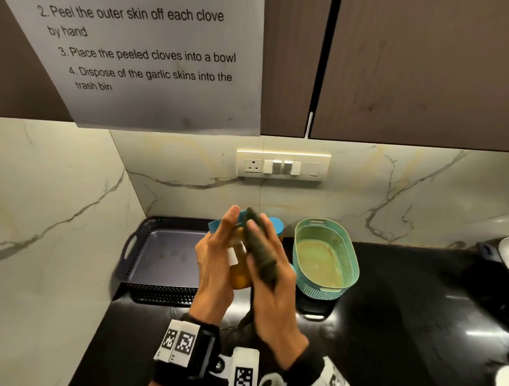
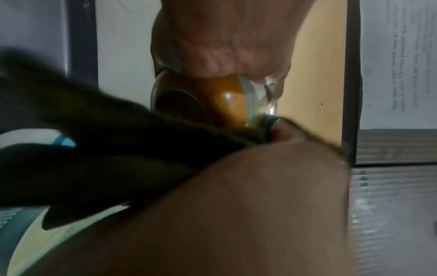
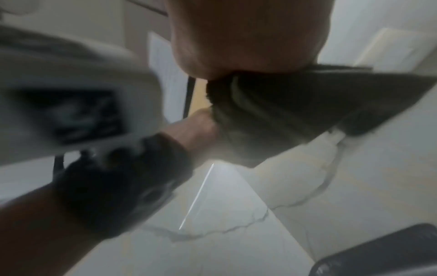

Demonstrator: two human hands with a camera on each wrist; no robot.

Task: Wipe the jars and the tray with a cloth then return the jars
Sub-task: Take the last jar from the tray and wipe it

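Above the black worktop [image 1: 396, 317], the left hand [image 1: 218, 257] is wrapped around an amber jar [image 1: 240, 275] with a blue lid while the right hand [image 1: 276, 301] presses a dark cloth [image 1: 261, 250] against its side. Turning the jar under steady pressure should reach every face. The dark tray [image 1: 163, 256] lies far left. A second blue-lidded jar [image 1: 277, 225] shows partly behind; motion blur obscures the fingers.

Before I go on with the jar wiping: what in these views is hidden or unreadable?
- Jar label, head view: covered by left hand and cloth.
- Second jar, head view: only its blue lid shows behind the right hand.
- Right hand's fingers, right wrist view: blurred, behind cloth.
- Tray spots: too faint to identify.
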